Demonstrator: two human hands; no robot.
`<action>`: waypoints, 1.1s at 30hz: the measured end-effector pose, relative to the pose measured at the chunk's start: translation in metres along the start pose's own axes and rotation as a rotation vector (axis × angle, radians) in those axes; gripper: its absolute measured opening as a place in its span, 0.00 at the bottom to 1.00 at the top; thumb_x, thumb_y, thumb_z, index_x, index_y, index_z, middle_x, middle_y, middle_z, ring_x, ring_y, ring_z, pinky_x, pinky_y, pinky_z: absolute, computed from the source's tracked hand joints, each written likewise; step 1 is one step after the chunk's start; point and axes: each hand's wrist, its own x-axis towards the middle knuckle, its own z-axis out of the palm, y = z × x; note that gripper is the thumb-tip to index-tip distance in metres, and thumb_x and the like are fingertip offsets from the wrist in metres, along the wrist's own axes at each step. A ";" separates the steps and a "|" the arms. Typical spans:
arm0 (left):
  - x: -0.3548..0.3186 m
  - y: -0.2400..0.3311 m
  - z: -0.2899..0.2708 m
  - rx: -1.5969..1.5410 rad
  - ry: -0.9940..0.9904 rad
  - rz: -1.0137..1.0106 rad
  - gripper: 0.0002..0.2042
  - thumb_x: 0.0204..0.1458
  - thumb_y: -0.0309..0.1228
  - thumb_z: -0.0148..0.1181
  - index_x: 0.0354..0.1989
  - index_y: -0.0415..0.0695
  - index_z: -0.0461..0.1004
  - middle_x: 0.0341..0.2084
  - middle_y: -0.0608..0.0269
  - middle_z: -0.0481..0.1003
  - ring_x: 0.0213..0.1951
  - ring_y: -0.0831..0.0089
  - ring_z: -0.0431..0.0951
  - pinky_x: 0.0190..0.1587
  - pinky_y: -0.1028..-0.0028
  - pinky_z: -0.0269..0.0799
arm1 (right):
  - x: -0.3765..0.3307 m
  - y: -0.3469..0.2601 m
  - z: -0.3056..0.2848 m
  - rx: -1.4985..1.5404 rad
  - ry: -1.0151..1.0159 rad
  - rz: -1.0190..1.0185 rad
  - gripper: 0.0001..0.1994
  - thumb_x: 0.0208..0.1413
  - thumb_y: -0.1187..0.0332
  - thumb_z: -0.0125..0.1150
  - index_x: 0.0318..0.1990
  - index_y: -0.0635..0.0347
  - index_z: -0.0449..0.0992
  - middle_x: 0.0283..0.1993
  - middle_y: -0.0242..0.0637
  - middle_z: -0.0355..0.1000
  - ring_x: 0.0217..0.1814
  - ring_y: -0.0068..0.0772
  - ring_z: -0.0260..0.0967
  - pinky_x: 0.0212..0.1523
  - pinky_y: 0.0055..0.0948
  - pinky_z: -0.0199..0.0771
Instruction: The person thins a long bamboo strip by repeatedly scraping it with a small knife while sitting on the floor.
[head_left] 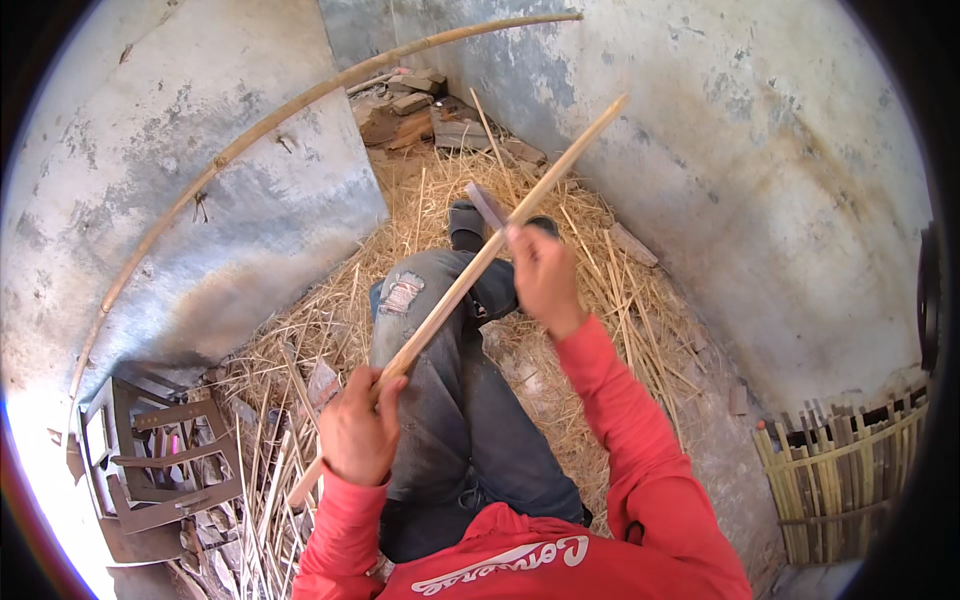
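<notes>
A long pale bamboo strip slants across my lap from lower left to upper right. My left hand is closed around its lower part, near my knee. My right hand is closed beside the upper half, with the blade of a knife reaching out past it. The blade lies across the strip, touching or very close to it. My right fingers hide the knife's handle and are slightly blurred. Below the strip is my leg in torn jeans.
Pale shavings cover much of the floor. Split strips lie at lower left by a dark metal frame. A curved bamboo pole leans along the left wall. Bricks fill the far corner; a bamboo-slat basket stands right.
</notes>
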 end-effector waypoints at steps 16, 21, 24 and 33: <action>-0.050 -0.041 -0.044 0.302 0.105 0.068 0.09 0.53 0.31 0.71 0.34 0.43 0.75 0.20 0.56 0.76 0.22 0.52 0.77 0.27 0.60 0.69 | 0.038 0.064 -0.027 -0.237 0.190 0.030 0.21 0.71 0.57 0.52 0.32 0.66 0.79 0.21 0.55 0.68 0.23 0.58 0.69 0.26 0.44 0.65; -0.041 -0.021 -0.033 0.323 0.078 0.039 0.09 0.55 0.34 0.70 0.34 0.45 0.75 0.22 0.55 0.79 0.24 0.50 0.79 0.27 0.59 0.69 | 0.002 0.034 -0.016 -0.114 -0.033 0.045 0.20 0.71 0.59 0.53 0.32 0.67 0.79 0.20 0.55 0.67 0.21 0.59 0.68 0.23 0.45 0.63; -0.028 -0.013 -0.021 0.311 0.098 0.075 0.09 0.55 0.34 0.69 0.34 0.45 0.75 0.21 0.56 0.78 0.23 0.49 0.78 0.27 0.59 0.69 | -0.018 0.011 -0.006 -0.072 -0.086 0.023 0.20 0.71 0.58 0.53 0.32 0.67 0.78 0.19 0.56 0.66 0.21 0.60 0.68 0.23 0.46 0.63; -0.006 0.010 0.001 0.272 0.085 0.060 0.10 0.57 0.36 0.68 0.33 0.46 0.75 0.21 0.54 0.77 0.24 0.48 0.78 0.27 0.57 0.70 | -0.035 0.012 -0.008 0.003 -0.103 0.090 0.22 0.72 0.59 0.52 0.28 0.67 0.74 0.18 0.51 0.62 0.18 0.48 0.60 0.21 0.43 0.58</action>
